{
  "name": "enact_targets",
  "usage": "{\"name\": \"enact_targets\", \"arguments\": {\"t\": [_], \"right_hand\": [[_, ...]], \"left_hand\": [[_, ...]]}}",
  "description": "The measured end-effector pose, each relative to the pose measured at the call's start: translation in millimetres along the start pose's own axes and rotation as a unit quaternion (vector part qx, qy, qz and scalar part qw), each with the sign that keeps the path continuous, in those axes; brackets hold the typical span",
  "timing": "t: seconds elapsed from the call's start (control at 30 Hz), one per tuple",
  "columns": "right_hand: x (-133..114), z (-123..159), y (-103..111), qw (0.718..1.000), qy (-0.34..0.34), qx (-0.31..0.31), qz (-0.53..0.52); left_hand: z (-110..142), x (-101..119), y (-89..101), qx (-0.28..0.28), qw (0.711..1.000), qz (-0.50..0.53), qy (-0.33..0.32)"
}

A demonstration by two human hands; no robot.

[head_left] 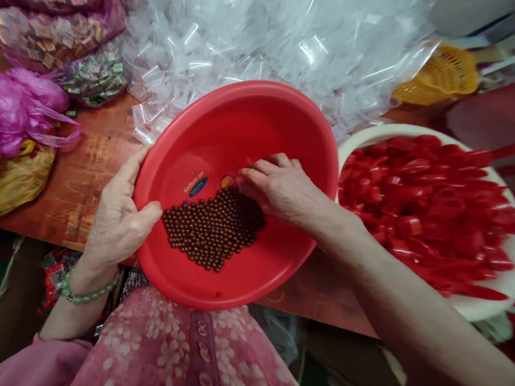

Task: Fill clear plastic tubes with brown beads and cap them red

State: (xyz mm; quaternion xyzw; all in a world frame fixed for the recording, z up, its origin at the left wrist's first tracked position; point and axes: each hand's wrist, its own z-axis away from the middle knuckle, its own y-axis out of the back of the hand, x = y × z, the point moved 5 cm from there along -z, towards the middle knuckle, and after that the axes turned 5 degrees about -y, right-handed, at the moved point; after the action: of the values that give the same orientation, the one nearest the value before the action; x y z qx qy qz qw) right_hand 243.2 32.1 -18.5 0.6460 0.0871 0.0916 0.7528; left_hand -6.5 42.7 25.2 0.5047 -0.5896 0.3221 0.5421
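A red plastic basin (279,273) is tilted toward me at the table's front edge. My left hand (118,209) grips its left rim, thumb over the inside and fingers behind. Small round brown balls (208,230) lie pooled in the lower part of the basin, beside a printed label (196,184). My right hand (275,185) reaches into the basin from the right, its fingers curled down at the upper right edge of the balls. The fingertips are partly blurred, and whatever they may hold is hidden.
Behind the basin rises a heap of clear plastic pieces (247,33). A white tub (452,136) of red plastic parts stands at right, near a yellow basket (448,73). Filled bags (46,36) and a pink bag (26,103) crowd the left of the wooden table (92,168).
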Motion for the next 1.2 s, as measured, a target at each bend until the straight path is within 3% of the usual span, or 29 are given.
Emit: {"name": "enact_targets", "arguments": {"t": [0.17, 0.37, 0.5, 0.6, 0.77, 1.03, 1.2], "right_hand": [[1, -14, 5, 0.992, 0.03, 0.0, 0.127], [5, -21, -10, 0.974, 0.1, -0.025, 0.2], [9, -14, -27, 0.966, 0.149, -0.047, 0.204], [9, -8, -34, 0.969, 0.146, -0.057, 0.19], [-10, 7, -41, 0.964, 0.176, -0.062, 0.189], [-59, 26, -49, 0.942, 0.325, -0.032, 0.071], [-90, 25, -51, 0.915, 0.361, -0.122, -0.131]], "left_hand": [[-7, 2, -1.8, -0.003, 1.0, 0.021, 0.012], [-10, 4, -3.6, -0.003, 0.999, 0.036, 0.015], [-12, 4, -5.2, -0.006, 0.998, 0.062, 0.013], [-13, 7, -7.4, -0.014, 0.998, 0.058, 0.009], [-17, 6, -9.7, 0.003, 0.996, 0.084, 0.013], [-24, 1, -11.9, 0.024, 0.992, 0.12, -0.007], [-29, -7, -8.9, 0.006, 0.993, 0.114, -0.005]]}}
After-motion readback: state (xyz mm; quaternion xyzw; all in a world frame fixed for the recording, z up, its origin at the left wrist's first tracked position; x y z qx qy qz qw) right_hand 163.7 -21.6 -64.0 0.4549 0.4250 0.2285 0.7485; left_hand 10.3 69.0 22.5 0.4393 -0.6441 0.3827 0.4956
